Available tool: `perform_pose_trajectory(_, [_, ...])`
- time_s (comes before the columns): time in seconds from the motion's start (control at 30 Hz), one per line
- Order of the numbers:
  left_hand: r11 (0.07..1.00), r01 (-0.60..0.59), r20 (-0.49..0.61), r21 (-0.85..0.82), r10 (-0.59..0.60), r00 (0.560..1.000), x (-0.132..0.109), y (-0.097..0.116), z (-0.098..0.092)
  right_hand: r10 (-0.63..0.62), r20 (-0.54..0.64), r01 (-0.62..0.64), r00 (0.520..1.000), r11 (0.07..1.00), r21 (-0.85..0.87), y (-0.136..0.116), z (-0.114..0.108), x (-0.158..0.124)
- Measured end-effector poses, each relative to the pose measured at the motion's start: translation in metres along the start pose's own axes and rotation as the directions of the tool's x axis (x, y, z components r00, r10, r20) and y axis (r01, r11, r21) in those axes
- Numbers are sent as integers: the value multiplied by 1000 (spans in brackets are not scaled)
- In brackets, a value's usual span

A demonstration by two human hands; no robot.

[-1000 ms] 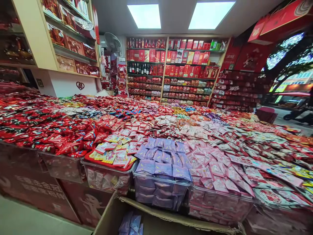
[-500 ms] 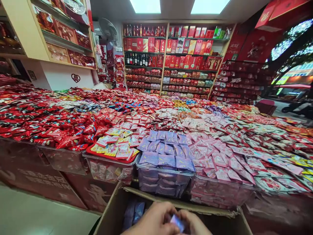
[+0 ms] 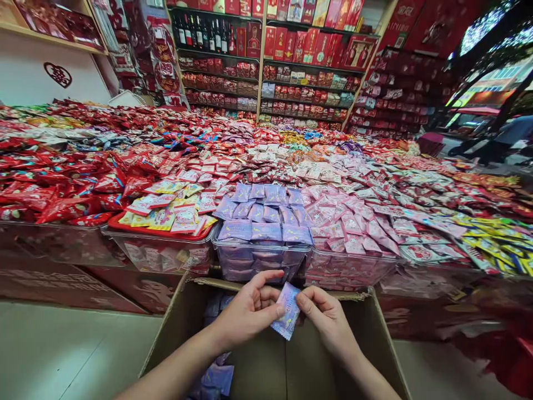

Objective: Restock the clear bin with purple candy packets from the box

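Observation:
Between my two hands is a small purple candy packet (image 3: 287,311) with a crimped lower end, tilted above an open cardboard box (image 3: 166,328). My left hand (image 3: 250,311) grips its left side with the thumb on the front and the index finger stretched out. Thumb and fingertips of my right hand (image 3: 325,316) pinch its upper right edge. Purple packets (image 3: 219,378) lie along the left side inside the box. Just beyond the box stands a clear bin (image 3: 262,255) stacked with neat rows of matching purple packets (image 3: 266,230).
Left of the purple bin, a red-rimmed bin (image 3: 158,239) holds yellow and pink packets. Pink packets (image 3: 353,222) fill the bin at right. Heaps of wrapped sweets (image 3: 200,133) stretch back to shelves of bottles (image 3: 202,36) and red boxes. Tiled floor (image 3: 62,350) shows at left.
The view has tipped downward, so more of the box and both forearms show. My hands have come apart a little, and the purple packet between them is now plainly visible.

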State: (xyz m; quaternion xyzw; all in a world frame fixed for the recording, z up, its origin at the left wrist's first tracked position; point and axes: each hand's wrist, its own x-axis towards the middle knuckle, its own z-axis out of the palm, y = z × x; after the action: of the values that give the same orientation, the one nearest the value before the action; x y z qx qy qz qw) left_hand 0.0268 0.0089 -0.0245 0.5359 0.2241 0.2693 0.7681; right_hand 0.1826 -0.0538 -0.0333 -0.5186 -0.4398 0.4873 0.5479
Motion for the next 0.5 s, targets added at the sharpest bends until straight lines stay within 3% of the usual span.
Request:
perform_pose_trajectory(0.17, [951, -33, -17, 308, 40, 999, 0, 3, 2, -196, -46, 185, 980, 967, -176, -1, -4, -1])
perform_pose_trajectory(0.27, [904, -38, -145, 425, 109, 983, -1, 4, 2, -450, -36, 417, 892, 852, -317, -3, -8, -6])
perform_pose_trajectory(0.33, [954, 32, -219, 299, 36, 975, 0, 5, 2, -578, 33, 544, 815, 745, -386, -3, -9, -11])
perform_pose_trajectory(0.4, [991, 74, -195, 112, -51, 979, 0, 6, 3, -627, 137, 619, 767, 666, -416, -2, -8, -17])
perform_pose_trajectory(0.5, [1000, 2, -146, 11, -1, 989, -1, 9, 6, -607, 235, 642, 759, 638, -425, 0, -5, -23])
